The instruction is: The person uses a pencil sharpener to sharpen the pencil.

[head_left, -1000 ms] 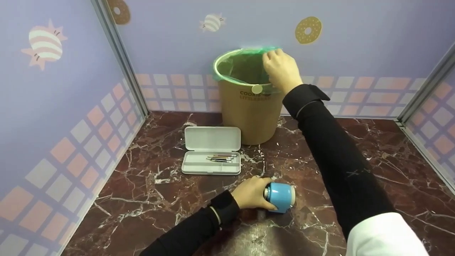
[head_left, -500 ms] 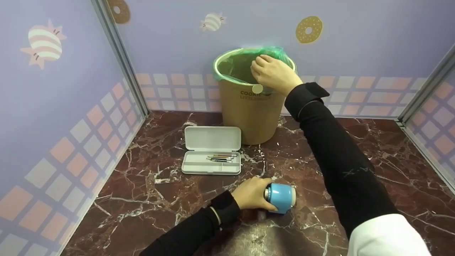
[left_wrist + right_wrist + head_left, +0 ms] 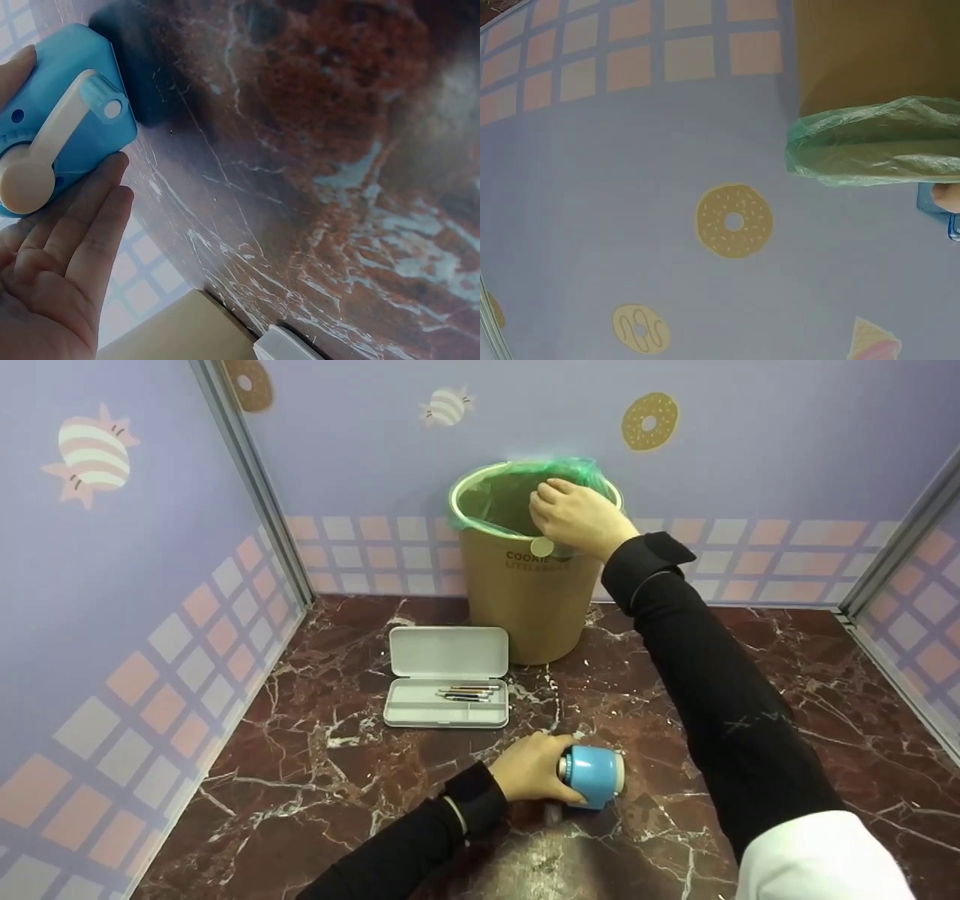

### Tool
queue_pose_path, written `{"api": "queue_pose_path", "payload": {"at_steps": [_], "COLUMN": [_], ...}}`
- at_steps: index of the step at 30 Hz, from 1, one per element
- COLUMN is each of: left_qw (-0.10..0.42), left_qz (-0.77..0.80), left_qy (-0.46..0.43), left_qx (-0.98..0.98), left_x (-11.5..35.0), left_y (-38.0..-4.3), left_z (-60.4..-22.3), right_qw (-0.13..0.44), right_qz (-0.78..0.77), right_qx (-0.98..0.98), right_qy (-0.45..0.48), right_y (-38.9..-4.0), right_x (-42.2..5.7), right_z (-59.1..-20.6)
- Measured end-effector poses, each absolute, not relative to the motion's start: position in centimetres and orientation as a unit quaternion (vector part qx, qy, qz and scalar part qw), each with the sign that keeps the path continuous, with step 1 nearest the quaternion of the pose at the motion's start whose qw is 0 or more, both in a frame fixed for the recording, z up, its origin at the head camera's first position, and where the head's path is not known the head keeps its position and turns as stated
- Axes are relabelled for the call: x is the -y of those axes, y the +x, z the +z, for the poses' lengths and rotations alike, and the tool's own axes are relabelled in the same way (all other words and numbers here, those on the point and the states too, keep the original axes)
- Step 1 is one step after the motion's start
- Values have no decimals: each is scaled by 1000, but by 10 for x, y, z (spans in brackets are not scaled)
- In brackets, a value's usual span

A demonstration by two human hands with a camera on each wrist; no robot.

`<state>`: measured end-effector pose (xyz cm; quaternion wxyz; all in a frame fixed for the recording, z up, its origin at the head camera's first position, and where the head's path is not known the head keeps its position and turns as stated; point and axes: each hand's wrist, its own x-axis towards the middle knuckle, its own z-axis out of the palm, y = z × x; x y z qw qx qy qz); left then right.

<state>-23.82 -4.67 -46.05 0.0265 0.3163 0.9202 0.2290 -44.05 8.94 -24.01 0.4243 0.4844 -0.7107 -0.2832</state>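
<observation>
My left hand [image 3: 531,769] holds a blue crank pencil sharpener [image 3: 594,777] on the marbled table. Its cream crank arm [image 3: 66,120] faces my palm in the left wrist view, with thumb and fingers on opposite sides of the body. Over the mouth of a brown bin [image 3: 529,600] my right hand [image 3: 583,519] is raised with curled fingers. At the right edge of the right wrist view, a fingertip touches a small clear-blue plastic piece [image 3: 928,201], mostly cut off by the frame; the head view hides it behind the hand. A green bag [image 3: 574,471] lines the bin.
A white pencil case [image 3: 448,652] stands with its lid up in front of the bin, several pencils [image 3: 469,692] in its tray. Patterned walls [image 3: 360,450] close in the table at the back and both sides.
My right hand has moved left and slightly down, from the bin's right rim to over its opening, and then stayed there. The left hand and sharpener have kept their place.
</observation>
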Motion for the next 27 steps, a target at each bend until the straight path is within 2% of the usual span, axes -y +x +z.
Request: {"api": "queue_pose_path", "payload": {"at_steps": [5, 8, 14, 17, 24, 27], "left_qw": [24, 28, 36, 38, 41, 43], "left_qz": [224, 226, 235, 233, 226, 223], "left_qy": [319, 315, 308, 309, 300, 299], "left_qx": [-921, -921, -921, -921, -926, -927], "left_x": [46, 46, 46, 46, 45, 44], "left_y": [-238, -238, -238, -238, -239, -238], "left_z": [-462, -461, -459, -459, -460, -459], "right_qw": [413, 388, 346, 341, 246, 232], "right_qz": [-272, -258, -151, -71, 119, 203], "right_qx": [731, 760, 837, 869, 943, 943], "right_qy": [470, 453, 397, 352, 191, 125], "right_y": [-439, -436, -430, -428, -423, -422], "right_x": [-94, -97, -102, -104, -106, -108], "right_z": [-237, -235, -234, -238, -242, -245]}}
